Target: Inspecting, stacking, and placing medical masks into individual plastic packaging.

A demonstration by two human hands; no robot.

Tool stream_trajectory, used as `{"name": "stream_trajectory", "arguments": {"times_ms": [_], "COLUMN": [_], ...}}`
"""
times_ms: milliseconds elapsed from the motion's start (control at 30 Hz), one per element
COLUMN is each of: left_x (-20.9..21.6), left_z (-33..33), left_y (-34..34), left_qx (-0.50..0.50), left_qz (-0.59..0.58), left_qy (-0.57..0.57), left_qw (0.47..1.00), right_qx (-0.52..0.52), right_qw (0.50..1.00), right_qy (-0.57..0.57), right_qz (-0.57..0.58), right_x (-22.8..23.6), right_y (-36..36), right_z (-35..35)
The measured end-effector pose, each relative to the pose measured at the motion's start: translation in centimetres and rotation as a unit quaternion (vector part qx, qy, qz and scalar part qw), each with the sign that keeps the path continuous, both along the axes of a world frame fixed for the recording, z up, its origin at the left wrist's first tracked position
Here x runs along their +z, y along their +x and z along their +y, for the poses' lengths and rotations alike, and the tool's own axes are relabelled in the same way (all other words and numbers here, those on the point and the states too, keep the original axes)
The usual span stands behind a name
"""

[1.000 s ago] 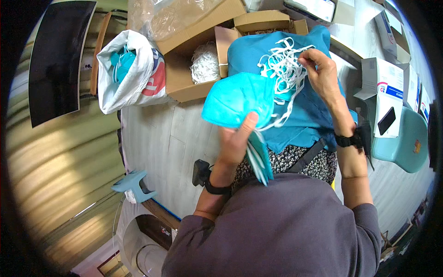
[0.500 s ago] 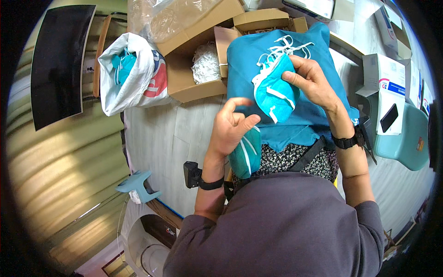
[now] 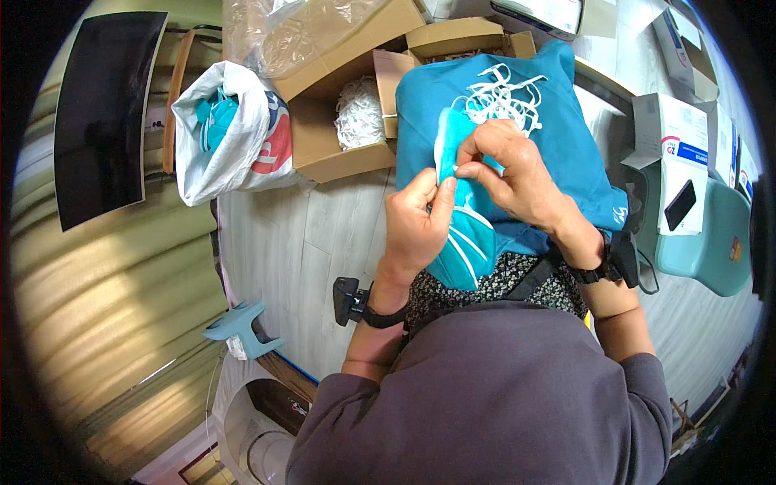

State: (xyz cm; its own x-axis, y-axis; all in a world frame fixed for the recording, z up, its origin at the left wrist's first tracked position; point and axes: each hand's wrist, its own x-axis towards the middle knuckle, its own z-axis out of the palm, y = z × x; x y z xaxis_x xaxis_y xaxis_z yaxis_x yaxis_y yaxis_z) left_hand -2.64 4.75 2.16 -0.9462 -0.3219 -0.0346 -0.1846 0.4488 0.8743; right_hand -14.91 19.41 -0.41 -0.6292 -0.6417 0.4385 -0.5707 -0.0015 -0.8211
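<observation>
Over my lap, a turquoise face mask (image 3: 454,129) with a white edge is pinched between both hands. My left hand (image 3: 414,226) grips its near end with thumb and forefinger. My right hand (image 3: 517,174) closes thumb and fingertips on its right side, close to the left fingertips. Just below hangs a second turquoise mask (image 3: 462,250) with white straps, partly behind my left hand. White elastic straps (image 3: 508,101) lie tangled beyond my right hand on a blue cloth (image 3: 424,89) draped over my lap.
An open cardboard box (image 3: 323,153) holds a bundle of white straps (image 3: 360,113). Left of it stands a white plastic bag (image 3: 194,166) with turquoise masks inside. At right, white boxes (image 3: 667,129) and a phone (image 3: 681,205) rest by a pale green stool (image 3: 719,250).
My left hand has moved up and right and closed on the mask. My right hand has come down and turned inward, and the second mask has shifted right.
</observation>
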Motion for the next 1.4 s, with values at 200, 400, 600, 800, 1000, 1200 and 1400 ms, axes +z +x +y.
{"name": "stream_trajectory", "arguments": {"times_ms": [200,400,600,800,1000,1200,1400], "left_x": [2.9,1.0,0.1,-0.4,-1.3,-2.0,-1.6], "left_z": [0.4,-1.5,-0.4,0.7,1.8,1.7,1.9], "left_y": [1.0,0.8,0.5,1.0,0.9,1.8,2.4], "left_qx": [0.14,0.181,0.202,0.179,0.105,0.054,0.015], "left_qz": [0.071,0.096,0.141,0.112,0.097,0.036,0.039], "left_qy": [0.143,0.227,0.251,0.072,0.044,0.091,0.079], "left_qw": [0.977,0.952,0.936,0.975,0.989,0.994,0.996], "right_qx": [-0.221,-0.074,0.151,-0.111,-0.15,-0.038,-0.179], "right_qw": [0.968,0.973,0.73,0.941,0.96,0.969,0.927], "right_qy": [0.059,0.065,-0.097,0.074,0.019,0.0,-0.024], "right_qz": [-0.101,-0.209,-0.659,-0.31,-0.235,-0.246,-0.328], "right_x": [-4.0,-1.0,-0.8,0.0,-1.2,-1.2,-4.8], "right_y": [-6.5,-1.6,3.1,4.5,4.8,5.2,2.4], "right_z": [4.4,2.2,0.0,0.1,1.4,1.5,1.7]}}
